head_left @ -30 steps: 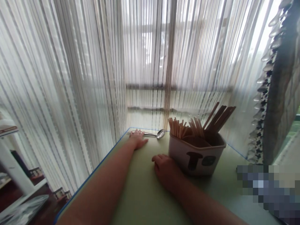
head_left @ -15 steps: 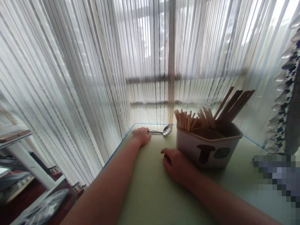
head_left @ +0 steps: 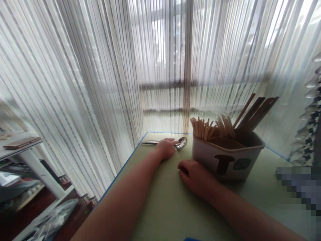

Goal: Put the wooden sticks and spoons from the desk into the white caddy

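Observation:
A metal slotted spoon point(head_left: 182, 142) lies near the far edge of the pale green table, its perforated bowl to the right and its handle to the left. Over the handle, close to the bowl, rests my left hand point(head_left: 166, 148). Its fingers reach across the far side and its thumb is on the near side, closed loosely about the handle. My right hand point(head_left: 194, 174) lies on the table with fingers curled in, nothing visible in it. Just beside it stands a utensil holder point(head_left: 205, 150) with a brown rim, holding several chopsticks point(head_left: 200, 128) and thicker dark sticks point(head_left: 259, 112).
A sheer striped curtain point(head_left: 100, 83) hangs behind the table point(head_left: 163, 201) and along its left side. Beyond the left edge is a white shelf stand point(head_left: 41, 170) with things on it. A blurred-out dark object point(head_left: 301, 187) sits at the right.
My left hand has slid right along the handle, from its left end to near the bowl. The handle's end now shows left of it. The right hand stays beside the holder; the view shifted slightly.

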`<state>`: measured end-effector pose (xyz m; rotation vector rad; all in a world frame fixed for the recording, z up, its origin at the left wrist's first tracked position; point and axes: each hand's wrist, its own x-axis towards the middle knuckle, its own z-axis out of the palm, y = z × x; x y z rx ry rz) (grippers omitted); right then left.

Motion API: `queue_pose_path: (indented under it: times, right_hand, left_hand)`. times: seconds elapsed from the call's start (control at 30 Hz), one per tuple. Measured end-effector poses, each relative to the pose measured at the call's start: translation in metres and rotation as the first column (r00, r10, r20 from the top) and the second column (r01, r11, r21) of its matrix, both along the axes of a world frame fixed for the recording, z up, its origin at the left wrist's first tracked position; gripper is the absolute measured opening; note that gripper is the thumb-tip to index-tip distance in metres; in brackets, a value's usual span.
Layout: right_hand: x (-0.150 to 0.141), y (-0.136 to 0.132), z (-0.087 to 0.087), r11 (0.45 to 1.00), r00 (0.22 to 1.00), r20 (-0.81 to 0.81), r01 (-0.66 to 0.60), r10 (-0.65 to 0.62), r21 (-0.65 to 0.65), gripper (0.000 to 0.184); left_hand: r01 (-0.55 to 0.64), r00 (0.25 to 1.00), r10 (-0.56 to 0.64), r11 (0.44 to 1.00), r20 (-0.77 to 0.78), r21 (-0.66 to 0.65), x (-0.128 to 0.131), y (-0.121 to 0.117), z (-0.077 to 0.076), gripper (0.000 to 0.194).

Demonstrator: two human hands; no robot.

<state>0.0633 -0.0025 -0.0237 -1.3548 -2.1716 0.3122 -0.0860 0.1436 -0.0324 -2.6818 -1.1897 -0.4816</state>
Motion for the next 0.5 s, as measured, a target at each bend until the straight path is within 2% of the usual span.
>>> queue_pose_path:
  times: [0.13,0.33,0.5]
  right_hand:
    - [0.0,-0.001,0.001,1.0,1.0,0.008,0.009,-0.009,-0.004,0.015]
    - [0.001,-0.002,0.001,1.0,1.0,0.007,-0.012,0.012,-0.005,0.015]
    - [0.002,0.0,0.0,1.0,1.0,-0.001,-0.021,0.021,0.015,0.013]
  left_hand:
    - [0.031,0.999,-0.031,0.999,-0.03,-0.011,0.002,-0.001,0.001,0.031]
    - [-0.044,0.993,0.052,0.996,-0.105,0.078,0.007,-0.006,0.005,0.023]
    - [0.004,0.976,0.024,0.991,-0.214,0.131,0.012,-0.011,0.007,0.02]
